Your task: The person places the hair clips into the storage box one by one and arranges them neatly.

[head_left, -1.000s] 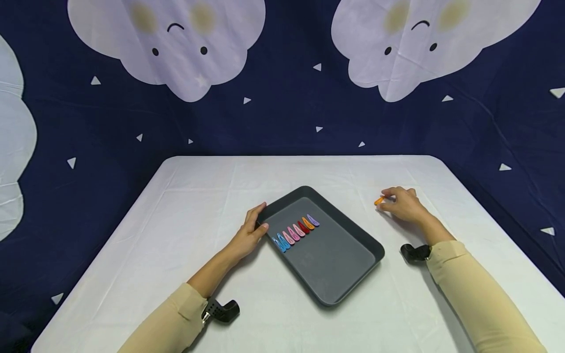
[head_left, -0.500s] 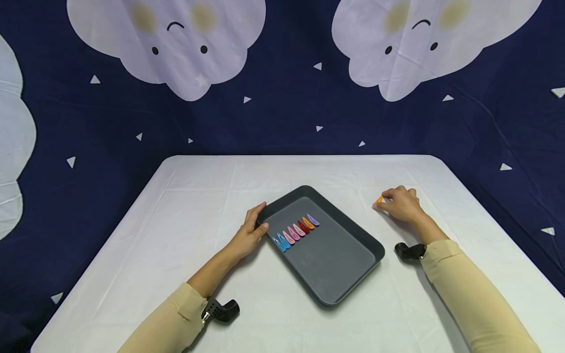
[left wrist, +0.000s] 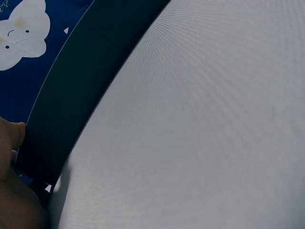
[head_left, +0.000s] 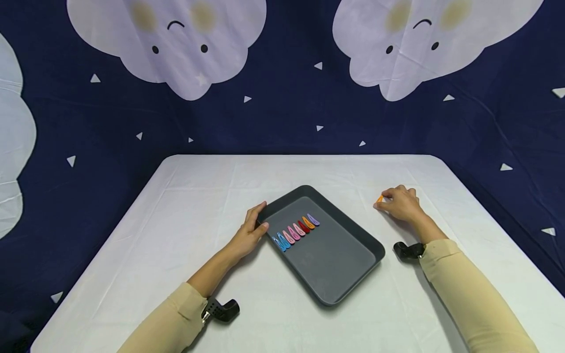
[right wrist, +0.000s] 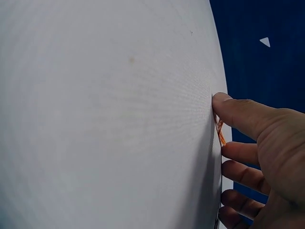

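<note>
A dark grey tray point(head_left: 340, 255) lies turned at an angle on the white table. My left hand point(head_left: 247, 236) grips its left corner, thumb over the rim and fingers along the outer side. In the left wrist view the thumb point(left wrist: 16, 135) shows against the tray's dark wall point(left wrist: 71, 86). Right of the tray, my right hand point(head_left: 400, 203) pinches an orange snap hair clip point(head_left: 379, 199) at the tabletop. From the right wrist, the orange clip point(right wrist: 219, 131) sits between thumb and index finger, partly hidden. Inside the tray, several hair clips point(head_left: 293, 232) form a slanted row: blue, pink, red, orange and purple.
The white-clothed table point(head_left: 198, 191) extends around the tray, its far edge against a dark blue curtain point(head_left: 282, 122) with clouds. A black wrist camera point(head_left: 225, 311) hangs by the left sleeve, another black camera point(head_left: 408, 251) by the right.
My right hand and forearm have shifted slightly left, and the orange clip stands more steeply between the fingers, less of it showing. The left hand, tray and clip row stay put.
</note>
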Demonstrator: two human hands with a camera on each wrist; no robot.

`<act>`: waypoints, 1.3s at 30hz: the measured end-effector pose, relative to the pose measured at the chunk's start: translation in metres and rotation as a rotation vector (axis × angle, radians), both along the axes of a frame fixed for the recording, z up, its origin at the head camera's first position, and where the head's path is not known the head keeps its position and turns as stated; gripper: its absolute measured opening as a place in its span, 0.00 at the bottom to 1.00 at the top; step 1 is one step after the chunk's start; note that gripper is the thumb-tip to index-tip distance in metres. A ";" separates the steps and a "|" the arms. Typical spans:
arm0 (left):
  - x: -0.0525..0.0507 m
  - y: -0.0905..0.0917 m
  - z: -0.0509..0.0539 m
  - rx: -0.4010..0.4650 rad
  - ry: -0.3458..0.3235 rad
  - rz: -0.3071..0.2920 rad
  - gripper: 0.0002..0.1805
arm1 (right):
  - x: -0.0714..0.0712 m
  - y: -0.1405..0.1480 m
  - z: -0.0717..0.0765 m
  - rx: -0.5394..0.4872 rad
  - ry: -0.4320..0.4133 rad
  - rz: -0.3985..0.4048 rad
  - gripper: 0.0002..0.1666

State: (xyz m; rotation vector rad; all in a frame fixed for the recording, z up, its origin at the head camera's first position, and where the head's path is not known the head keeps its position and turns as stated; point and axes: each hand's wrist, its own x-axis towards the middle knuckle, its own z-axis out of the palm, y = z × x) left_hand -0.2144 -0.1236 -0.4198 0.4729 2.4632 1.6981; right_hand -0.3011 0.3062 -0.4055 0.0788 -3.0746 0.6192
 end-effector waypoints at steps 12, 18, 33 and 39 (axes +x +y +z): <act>-0.001 0.001 0.000 0.005 0.007 0.006 0.32 | 0.001 -0.004 0.006 -0.042 0.021 0.022 0.32; -0.001 0.000 -0.001 -0.010 0.020 0.009 0.31 | 0.003 -0.010 0.021 -0.080 0.049 0.060 0.33; 0.004 0.001 0.008 -0.012 0.022 -0.003 0.31 | 0.011 -0.048 0.057 -0.132 0.150 0.207 0.32; 0.012 0.004 0.022 0.012 -0.023 -0.005 0.32 | 0.016 -0.067 0.065 -0.186 0.158 0.269 0.31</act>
